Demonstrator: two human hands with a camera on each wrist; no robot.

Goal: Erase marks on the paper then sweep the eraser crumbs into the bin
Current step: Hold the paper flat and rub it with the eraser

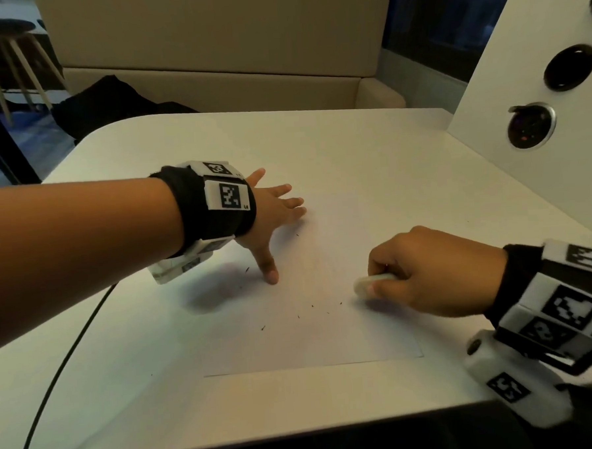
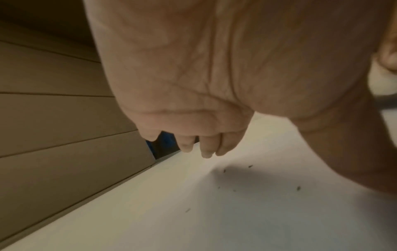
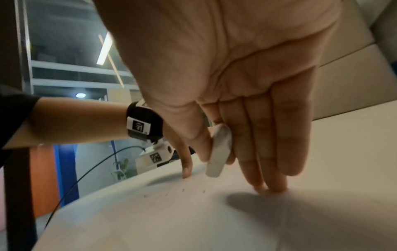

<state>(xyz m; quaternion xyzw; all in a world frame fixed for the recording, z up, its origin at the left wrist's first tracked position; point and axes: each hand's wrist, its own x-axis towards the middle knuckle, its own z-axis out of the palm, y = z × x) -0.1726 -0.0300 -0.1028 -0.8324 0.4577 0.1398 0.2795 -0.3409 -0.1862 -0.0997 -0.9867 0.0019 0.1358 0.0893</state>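
A white sheet of paper lies flat on the white table. My left hand presses on its far left part with fingers spread and straight, thumb tip down on the sheet. My right hand pinches a white eraser between thumb and forefinger at the paper's right side; the eraser points down just above the sheet while the other fingers stretch down to the paper. Several small dark eraser crumbs lie scattered between the hands, and the crumbs also show beneath my left palm. No pencil marks are plainly visible.
A white upright panel with round dark openings stands at the table's right rear. A black cable runs off the left edge. A beige bench with a dark bag sits behind the table. No bin is in view.
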